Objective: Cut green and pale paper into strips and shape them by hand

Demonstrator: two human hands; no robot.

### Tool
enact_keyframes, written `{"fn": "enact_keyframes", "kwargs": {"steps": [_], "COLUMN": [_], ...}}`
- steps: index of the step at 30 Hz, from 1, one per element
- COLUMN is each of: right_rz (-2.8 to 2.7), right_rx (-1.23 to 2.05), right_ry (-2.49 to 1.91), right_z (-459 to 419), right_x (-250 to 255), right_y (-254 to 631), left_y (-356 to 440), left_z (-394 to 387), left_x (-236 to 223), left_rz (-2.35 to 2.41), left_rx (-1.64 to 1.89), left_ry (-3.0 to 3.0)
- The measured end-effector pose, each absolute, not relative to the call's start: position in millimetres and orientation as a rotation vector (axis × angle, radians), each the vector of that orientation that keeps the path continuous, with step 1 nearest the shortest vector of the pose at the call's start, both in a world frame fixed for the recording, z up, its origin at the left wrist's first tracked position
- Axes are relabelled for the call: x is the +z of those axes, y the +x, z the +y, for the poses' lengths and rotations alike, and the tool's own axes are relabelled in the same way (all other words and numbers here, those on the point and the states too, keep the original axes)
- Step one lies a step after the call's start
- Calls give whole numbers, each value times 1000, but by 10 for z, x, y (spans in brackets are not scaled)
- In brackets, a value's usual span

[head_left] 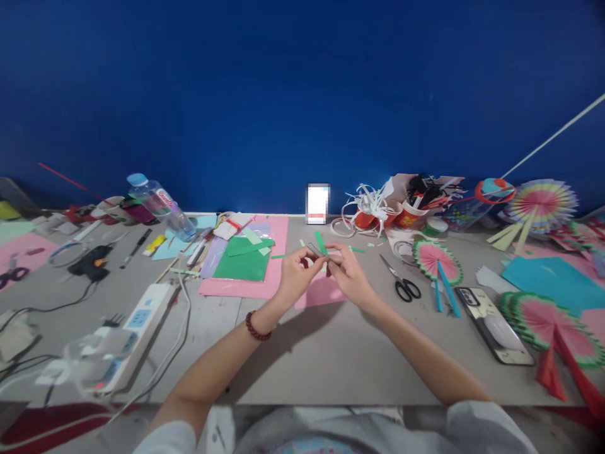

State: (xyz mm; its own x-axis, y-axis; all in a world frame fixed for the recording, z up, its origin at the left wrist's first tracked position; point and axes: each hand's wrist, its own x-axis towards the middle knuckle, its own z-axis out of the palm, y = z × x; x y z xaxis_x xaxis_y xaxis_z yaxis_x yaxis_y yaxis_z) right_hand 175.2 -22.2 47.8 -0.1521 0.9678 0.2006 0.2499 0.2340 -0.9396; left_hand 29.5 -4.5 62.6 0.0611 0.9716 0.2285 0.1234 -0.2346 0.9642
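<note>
My left hand and my right hand meet above the grey table, both pinched on a small folded paper piece with a green strip sticking up from it. A pink paper square lies flat just under my hands. A dark red bead bracelet sits on my left wrist. Black-handled scissors lie to the right of my right hand.
Green sheet on pink paper lies left of my hands. A white power strip with cables and a glue gun are far left. A phone and pink-green paper fans lie right; cups and a bottle stand at the back.
</note>
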Motion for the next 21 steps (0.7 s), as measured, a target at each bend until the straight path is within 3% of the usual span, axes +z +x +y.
{"fn": "enact_keyframes", "kwargs": {"steps": [21], "right_rz": [-1678], "right_rx": [924], "right_ry": [-1233], "right_z": [-199], "right_x": [490], "right_y": [1757], "left_y": [194], "left_z": [125], "left_x": [606], "left_rz": [1065], "left_rx": [1049], "left_ry": [1240]}}
